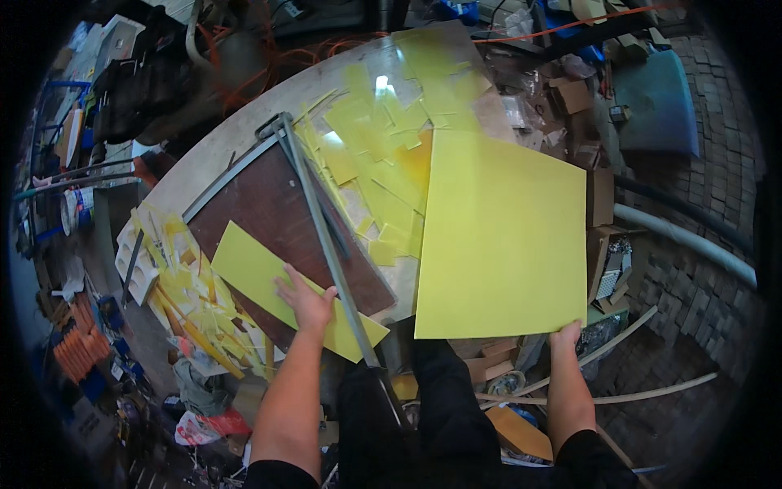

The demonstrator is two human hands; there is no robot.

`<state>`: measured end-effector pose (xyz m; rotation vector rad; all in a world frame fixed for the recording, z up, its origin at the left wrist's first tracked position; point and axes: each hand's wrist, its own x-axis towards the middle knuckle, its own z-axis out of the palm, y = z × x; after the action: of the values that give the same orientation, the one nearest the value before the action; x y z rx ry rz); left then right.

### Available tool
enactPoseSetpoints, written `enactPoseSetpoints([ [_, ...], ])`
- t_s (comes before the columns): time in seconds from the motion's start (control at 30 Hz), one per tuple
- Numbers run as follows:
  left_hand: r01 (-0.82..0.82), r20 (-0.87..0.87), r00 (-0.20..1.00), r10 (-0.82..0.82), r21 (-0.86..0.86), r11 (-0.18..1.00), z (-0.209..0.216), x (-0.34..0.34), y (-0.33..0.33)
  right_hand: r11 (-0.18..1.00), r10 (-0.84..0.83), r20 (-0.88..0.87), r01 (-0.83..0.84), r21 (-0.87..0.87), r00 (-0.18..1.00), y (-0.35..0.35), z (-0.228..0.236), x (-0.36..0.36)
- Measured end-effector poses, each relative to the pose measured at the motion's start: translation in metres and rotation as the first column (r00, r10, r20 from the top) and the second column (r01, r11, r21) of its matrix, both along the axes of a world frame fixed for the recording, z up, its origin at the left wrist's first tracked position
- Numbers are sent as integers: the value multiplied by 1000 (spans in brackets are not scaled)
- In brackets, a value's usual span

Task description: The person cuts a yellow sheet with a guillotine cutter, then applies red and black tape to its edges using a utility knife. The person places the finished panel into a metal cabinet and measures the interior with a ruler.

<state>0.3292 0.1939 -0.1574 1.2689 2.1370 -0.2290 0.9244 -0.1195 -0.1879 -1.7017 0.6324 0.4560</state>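
Observation:
A large stiff yellow sheet (505,244) reaches over the right part of the table. Its near right corner is pinched by my right hand (565,332), whose thumb lies along the edge while the other fingers are hidden underneath. A smaller yellow panel (252,269) rests slantwise on the brown board of a guillotine cutter (269,191). Over this panel my left hand (308,301) is spread, fingers apart; whether it presses on the panel I cannot tell. The cutter's long metal blade arm (322,220) runs just right of that hand, crossing above the panel's near end.
Yellow offcuts (375,163) cover the table (236,130) behind the cutter, and more yellow strips (191,293) are heaped at its left. Cardboard boxes (599,196) stand off the right edge. Curved pale strips (619,395) lie low at right. A blue-grey foam-like block (656,102) sits far right.

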Motion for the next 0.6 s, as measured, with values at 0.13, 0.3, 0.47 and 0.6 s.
enactPoseSetpoints([
  [0.13, 12, -16, 1000, -11, 21, 1000, -3, -3, -3, 999, -4, -118, -1, -44, 993, 28, -28, -13],
  [0.3, -3, -5, 1000, 3, 1, 1000, -2, -1, 0, 984, 180, -300, -173, 52, 937, 55, -53, 30],
  [0.47, -4, -20, 1000, 4, -27, 1000, -4, -3, 0, 978, 114, -353, -168, -127, 929, 83, -64, 31],
  [0.6, -9, -15, 1000, 8, -33, 999, -4, -2, 1, 976, 89, -421, -164, -143, 903, 83, -71, 15],
])
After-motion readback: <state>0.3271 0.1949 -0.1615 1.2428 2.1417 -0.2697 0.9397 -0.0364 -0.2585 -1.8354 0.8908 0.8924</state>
